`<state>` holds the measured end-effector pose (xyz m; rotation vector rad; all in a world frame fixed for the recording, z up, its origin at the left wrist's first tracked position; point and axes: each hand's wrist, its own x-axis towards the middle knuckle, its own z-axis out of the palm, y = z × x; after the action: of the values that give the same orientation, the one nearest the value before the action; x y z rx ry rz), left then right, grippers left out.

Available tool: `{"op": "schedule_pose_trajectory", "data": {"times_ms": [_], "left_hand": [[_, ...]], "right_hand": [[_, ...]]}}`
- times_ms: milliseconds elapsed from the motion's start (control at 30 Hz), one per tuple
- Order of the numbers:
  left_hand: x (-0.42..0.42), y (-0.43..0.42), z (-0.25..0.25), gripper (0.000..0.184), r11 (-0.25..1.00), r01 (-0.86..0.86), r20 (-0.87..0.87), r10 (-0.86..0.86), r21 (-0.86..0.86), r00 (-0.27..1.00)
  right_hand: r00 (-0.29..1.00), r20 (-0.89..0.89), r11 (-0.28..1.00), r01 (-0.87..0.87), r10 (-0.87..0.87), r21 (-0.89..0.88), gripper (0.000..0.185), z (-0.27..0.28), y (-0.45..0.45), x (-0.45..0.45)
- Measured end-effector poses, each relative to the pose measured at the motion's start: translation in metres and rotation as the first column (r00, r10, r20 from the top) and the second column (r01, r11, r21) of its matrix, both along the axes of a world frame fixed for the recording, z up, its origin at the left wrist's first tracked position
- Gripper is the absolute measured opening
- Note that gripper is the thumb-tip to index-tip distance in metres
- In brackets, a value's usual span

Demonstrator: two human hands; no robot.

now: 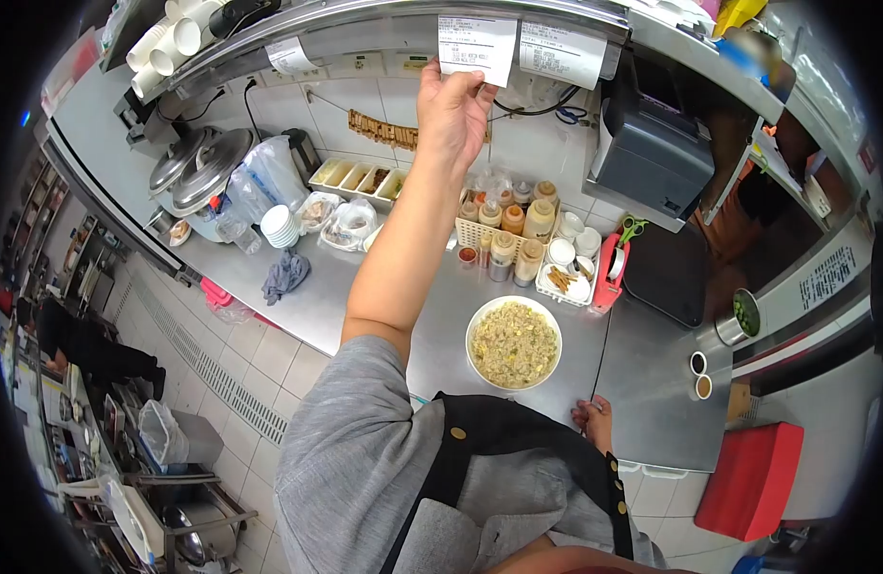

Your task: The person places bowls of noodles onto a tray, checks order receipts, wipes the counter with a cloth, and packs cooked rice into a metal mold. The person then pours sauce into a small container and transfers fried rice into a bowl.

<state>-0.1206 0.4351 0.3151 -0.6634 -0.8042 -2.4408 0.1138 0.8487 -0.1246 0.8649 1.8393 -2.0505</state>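
My left hand [454,110] is raised at the top centre, its thumb and fingers pinching the lower edge of a printed paper slip [477,48] on the rail. A second slip [562,55] hangs just to the right. Below, a white bowl of fried rice [514,342] stands on the steel counter. My right hand [592,419] rests at the counter's front edge, right of and below the bowl; its fingers are curled and whether they hold anything is hidden.
Behind the bowl stand a basket of sauce bottles [506,218], a tray of small containers [567,268] and a red tape dispenser [610,273]. A printer [652,153] is at upper right. A grey cloth [286,276] lies left. Another person [92,344] is far left.
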Motion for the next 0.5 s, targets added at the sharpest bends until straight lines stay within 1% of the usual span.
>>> {"op": "schedule_pose_trajectory", "data": {"times_ms": [133, 167, 200, 267, 300, 333, 367, 400, 467, 500], "left_hand": [[0.003, 0.001, 0.005, 0.055, 1.000, -0.001, -0.028, 0.001, 0.001, 1.000], [0.002, -0.003, 0.003, 0.057, 0.999, -0.038, -0.073, 0.035, -0.035, 0.997], [0.005, -0.011, 0.002, 0.057, 0.998, -0.052, -0.075, 0.049, -0.031, 0.996], [0.011, -0.029, 0.003, 0.064, 0.999, -0.034, -0.069, 0.034, 0.001, 0.997], [0.005, -0.046, -0.001, 0.056, 0.988, -0.154, -0.019, 0.154, -0.015, 0.988], [-0.001, -0.067, -0.003, 0.056, 0.987, -0.160, -0.023, 0.160, -0.012, 0.987], [-0.003, -0.089, -0.003, 0.061, 0.971, -0.182, 0.048, 0.176, 0.153, 0.983], [-0.005, -0.112, 0.000, 0.065, 0.927, -0.208, 0.120, 0.179, 0.313, 0.977], [-0.008, -0.155, 0.009, 0.071, 0.848, -0.209, 0.202, 0.123, 0.487, 0.972], [-0.010, -0.175, 0.010, 0.071, 0.847, -0.209, 0.199, 0.125, 0.488, 0.972]], "right_hand": [[0.999, 0.036, 1.000, 0.002, -0.001, -0.020, 0.042, 0.009, 0.002, 0.005], [0.999, 0.051, 1.000, 0.004, -0.003, -0.019, 0.041, 0.012, 0.002, 0.005], [0.999, 0.048, 1.000, -0.009, 0.010, -0.016, 0.041, 0.011, 0.002, 0.005], [0.999, 0.042, 0.999, 0.036, -0.034, -0.030, 0.036, 0.013, 0.004, 0.005], [0.999, 0.038, 0.999, 0.027, -0.026, -0.027, 0.036, 0.016, 0.005, 0.004], [0.999, 0.030, 0.999, 0.039, -0.039, -0.020, 0.034, 0.019, 0.005, 0.005], [0.998, 0.023, 0.998, 0.053, -0.053, -0.015, 0.033, 0.021, 0.005, 0.005], [0.999, 0.020, 0.999, 0.049, -0.049, -0.014, 0.033, 0.021, 0.006, 0.005], [0.998, 0.005, 0.998, 0.056, -0.056, -0.010, 0.031, 0.023, 0.010, 0.004], [0.999, 0.001, 0.998, 0.054, -0.054, -0.010, 0.031, 0.022, 0.010, 0.001]]}}
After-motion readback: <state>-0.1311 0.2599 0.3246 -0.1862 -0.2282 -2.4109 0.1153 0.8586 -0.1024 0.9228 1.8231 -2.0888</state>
